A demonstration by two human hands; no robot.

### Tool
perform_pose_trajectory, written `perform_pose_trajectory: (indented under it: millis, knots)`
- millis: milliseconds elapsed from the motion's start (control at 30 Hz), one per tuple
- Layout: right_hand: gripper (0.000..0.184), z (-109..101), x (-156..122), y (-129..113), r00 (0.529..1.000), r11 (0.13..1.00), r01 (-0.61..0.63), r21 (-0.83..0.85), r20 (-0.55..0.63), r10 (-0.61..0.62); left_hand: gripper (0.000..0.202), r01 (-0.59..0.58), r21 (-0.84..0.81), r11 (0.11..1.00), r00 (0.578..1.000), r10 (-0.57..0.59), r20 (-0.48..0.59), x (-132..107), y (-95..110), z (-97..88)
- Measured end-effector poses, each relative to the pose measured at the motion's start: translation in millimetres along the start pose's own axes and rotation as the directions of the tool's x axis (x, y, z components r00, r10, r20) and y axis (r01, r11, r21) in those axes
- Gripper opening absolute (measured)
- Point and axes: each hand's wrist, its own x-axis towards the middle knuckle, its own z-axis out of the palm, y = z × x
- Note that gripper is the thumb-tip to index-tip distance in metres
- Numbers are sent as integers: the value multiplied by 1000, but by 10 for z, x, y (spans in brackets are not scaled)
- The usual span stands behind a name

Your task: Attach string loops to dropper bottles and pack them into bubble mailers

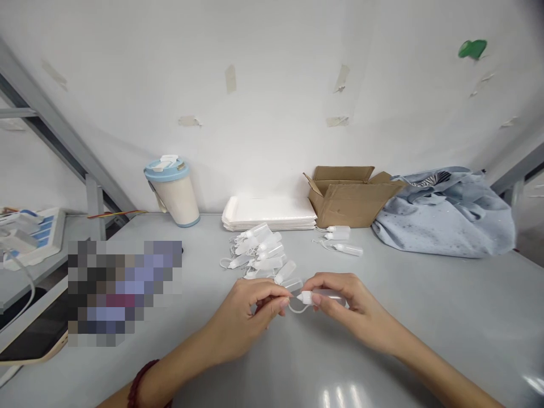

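Note:
My right hand [357,303] grips a small translucent squeeze bottle [306,297] with a white pointed nozzle, held on its side with the nozzle facing left. Opposite that nozzle, my left hand [250,309] is closed in a pinch. A thin dark line, like a needle, spans the small gap from the nozzle to the left fingertips. From the bottle's neck a thin white strap loops below toward those fingertips. What they pinch is hidden. Just beyond my hands lies a pile of similar bottles [267,263] with strap loops.
Several more bottles [349,249] lie right of the pile. Behind stand white padded envelopes [270,212], an open cardboard box [352,204] and a cream tumbler [176,198] with a blue lid. Bluish-grey cloth [446,218] is at right; a phone [38,334] and power strip [46,232] are left.

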Motion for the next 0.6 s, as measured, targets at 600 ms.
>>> perform_pose_trajectory:
  millis: [600]
  knots:
    - [14,107,-34,33,996,999,38,18,75,-39,24,-50,82,995,997,44,68,-29,6,36]
